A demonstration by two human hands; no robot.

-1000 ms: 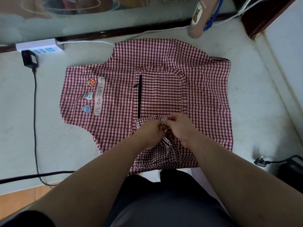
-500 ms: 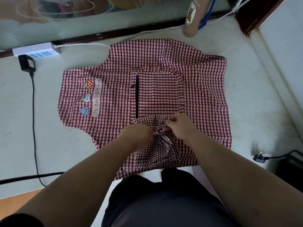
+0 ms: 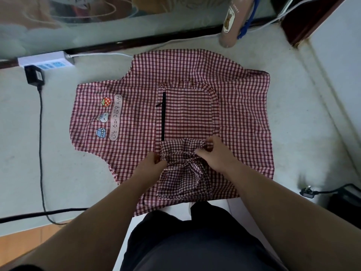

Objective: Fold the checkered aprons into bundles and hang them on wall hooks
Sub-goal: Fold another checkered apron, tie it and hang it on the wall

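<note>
Counter (image 3: 58,153): pale grey and matte. Its white front edge lies nearer than the grips, against the person's dark clothing.
Room: a glass panel (image 3: 97,26) in a dark frame runs along the far edge, beyond both grips. A white wall (image 3: 341,45) stands right of the right grip. Wooden floor (image 3: 23,241) shows near-left of the left grip.
Apron (image 3: 244,114): one, red-and-white checkered, spread flat under and beyond the grips.
Fold (image 3: 181,151): one bunch of checkered cloth, lying on the apron between the grips.
Left grip (image 3: 152,163): pinches the fold's left corner.
Right grip (image 3: 218,153): fingers curled round the fold's right end.
Pocket (image 3: 187,114): one, just beyond the grips, with one black zip (image 3: 163,116) on its left side.
Pictures (image 3: 103,118): three, beside a lettered label, far-left of the left grip.
Strip (image 3: 46,60): one white power strip, far-left, with one black adapter (image 3: 34,76) and its cable (image 3: 40,143).
Bottle (image 3: 232,20): one, brown with a bear label, far beyond the right grip.
Plug (image 3: 307,192): one loose black plug, right of the right grip.
</note>
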